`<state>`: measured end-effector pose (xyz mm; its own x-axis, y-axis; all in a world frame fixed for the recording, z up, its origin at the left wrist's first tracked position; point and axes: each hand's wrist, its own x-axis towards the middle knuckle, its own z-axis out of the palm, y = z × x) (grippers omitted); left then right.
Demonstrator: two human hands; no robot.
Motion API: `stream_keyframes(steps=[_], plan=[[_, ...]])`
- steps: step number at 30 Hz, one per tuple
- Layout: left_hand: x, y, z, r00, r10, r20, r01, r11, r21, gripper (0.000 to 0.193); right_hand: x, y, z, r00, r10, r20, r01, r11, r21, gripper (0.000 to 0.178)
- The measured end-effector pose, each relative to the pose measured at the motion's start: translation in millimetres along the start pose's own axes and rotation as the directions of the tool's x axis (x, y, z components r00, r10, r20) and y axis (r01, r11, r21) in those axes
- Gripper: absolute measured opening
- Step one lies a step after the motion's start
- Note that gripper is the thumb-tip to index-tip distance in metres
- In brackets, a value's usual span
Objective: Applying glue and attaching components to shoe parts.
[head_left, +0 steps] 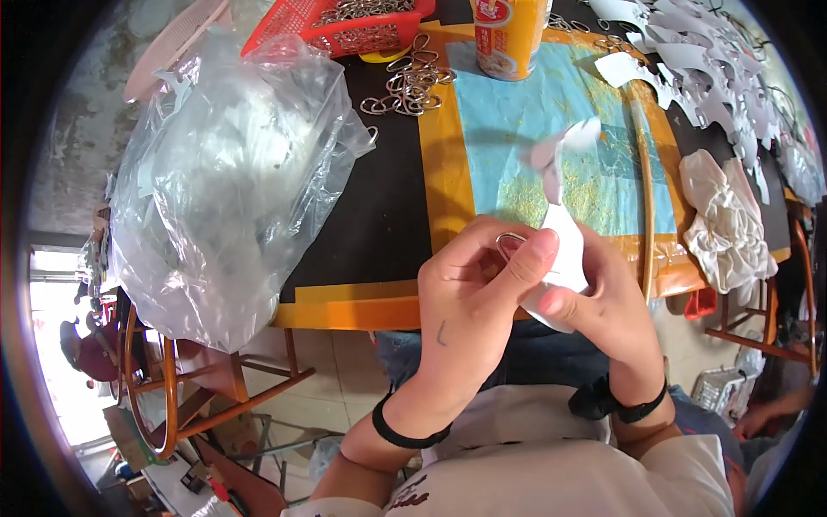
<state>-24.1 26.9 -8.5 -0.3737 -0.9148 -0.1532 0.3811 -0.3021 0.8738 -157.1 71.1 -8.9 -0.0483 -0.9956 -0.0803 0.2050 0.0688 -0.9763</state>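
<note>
In front of my body, both hands meet over the table's near edge. My left hand (474, 289) is closed, its thumb pressed on a white cut piece of sheet material (564, 250) with a narrow, curled upper end. A metal ring (508, 242) shows between that thumb and the fingers. From the other side, my right hand (612, 297) grips the lower part of the same white piece between thumb and fingers. The top of the piece is blurred by motion. Whether the ring is threaded onto it, I cannot tell.
A clear plastic bag (224, 189) bulges at the left. Loose metal rings (413, 86) lie below a red basket (362, 33) of rings. Behind my hands stands an orange tub (508, 39). White cut-outs (698, 65), a wooden stick (643, 189) and white gloves (726, 220) lie right.
</note>
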Motion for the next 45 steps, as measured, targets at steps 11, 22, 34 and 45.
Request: stream_keyframes(steps=[11,22,34,45], plan=[[-8.7,8.7,-1.6,0.954,-0.28,0.11,0.293,0.948,-0.128,0.018,-1.9,0.2,-4.2,0.972,-0.218,0.082,0.222,0.974,-0.045,0.018],[-20.6,-5.1,2.2,0.947,0.318,-0.037,-0.311,0.941,0.136,0.011,-0.4,-7.2,-4.8,0.909,-0.392,0.142,0.417,0.851,-0.32,0.034],[-29.8,-9.8,9.8,0.997,-0.072,0.02,0.073,0.893,-0.443,0.009,-7.4,6.6,-0.7,0.991,-0.096,0.09,0.041,0.876,0.48,0.023],[-21.0,-7.9,4.8,0.977,0.193,-0.088,-0.194,0.981,0.0,0.006,-2.1,-2.1,-7.6,0.936,-0.319,0.147,0.33,0.942,-0.055,0.019]])
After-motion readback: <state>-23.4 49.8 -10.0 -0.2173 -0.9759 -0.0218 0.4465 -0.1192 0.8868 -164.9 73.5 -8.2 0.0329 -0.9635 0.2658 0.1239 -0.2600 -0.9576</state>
